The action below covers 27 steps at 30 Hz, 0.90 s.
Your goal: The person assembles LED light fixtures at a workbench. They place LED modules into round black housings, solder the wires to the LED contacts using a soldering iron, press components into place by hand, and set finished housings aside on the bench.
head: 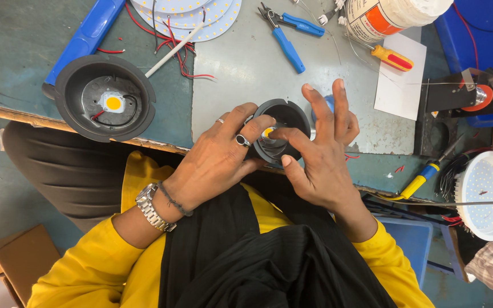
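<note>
black housing [283, 117]: its lower rim and most of the inside are covered by the left hand [215, 162] and right hand [320, 154].
yellow chip [268, 133]: only a small part shows between the fingers.
blue object [328, 102]: behind the right fingers, its kind cannot be told.
white round boards [189, 14]: cut off by the top edge.
white container [383, 14]: top part is outside the frame.
white lamp [489, 194]: right side cut by the right edge.
</note>
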Available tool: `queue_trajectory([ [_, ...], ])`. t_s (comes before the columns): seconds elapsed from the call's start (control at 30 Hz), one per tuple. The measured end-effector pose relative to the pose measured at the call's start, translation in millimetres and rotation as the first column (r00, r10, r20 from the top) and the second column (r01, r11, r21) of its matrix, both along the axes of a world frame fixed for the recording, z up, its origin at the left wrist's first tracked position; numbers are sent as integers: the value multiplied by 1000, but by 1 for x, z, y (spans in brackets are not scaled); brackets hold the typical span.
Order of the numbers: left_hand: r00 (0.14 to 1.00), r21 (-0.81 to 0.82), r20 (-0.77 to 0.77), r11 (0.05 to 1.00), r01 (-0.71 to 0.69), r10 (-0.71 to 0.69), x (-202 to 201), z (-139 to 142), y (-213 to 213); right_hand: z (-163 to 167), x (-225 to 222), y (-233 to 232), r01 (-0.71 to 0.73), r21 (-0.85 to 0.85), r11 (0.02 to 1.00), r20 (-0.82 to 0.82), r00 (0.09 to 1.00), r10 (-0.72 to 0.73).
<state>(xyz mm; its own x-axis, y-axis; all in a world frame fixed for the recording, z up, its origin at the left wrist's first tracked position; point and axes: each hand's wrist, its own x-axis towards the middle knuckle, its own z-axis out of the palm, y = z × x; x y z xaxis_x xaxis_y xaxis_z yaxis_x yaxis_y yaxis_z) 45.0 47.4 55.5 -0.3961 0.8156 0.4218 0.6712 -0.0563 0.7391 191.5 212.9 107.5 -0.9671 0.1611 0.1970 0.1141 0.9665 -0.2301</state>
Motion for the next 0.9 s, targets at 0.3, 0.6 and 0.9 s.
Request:
queue_trajectory([
  [0.3, 1000, -5, -10, 1000, 3, -3, 0, -3, -1, -1, 5, 3, 49, -43, 998, -49, 998, -51],
  [0.6, 999, -48, -13, 998, -43, 42, -8, 3, 4, -18, 65, 73, 232, -500, 835, -397, 795, -459],
  [0.9, 994, -124, -94, 990, -74, 63, -6, 12, 17, -59, 100, 105, 336, -505, 795, -149, 873, -464],
])
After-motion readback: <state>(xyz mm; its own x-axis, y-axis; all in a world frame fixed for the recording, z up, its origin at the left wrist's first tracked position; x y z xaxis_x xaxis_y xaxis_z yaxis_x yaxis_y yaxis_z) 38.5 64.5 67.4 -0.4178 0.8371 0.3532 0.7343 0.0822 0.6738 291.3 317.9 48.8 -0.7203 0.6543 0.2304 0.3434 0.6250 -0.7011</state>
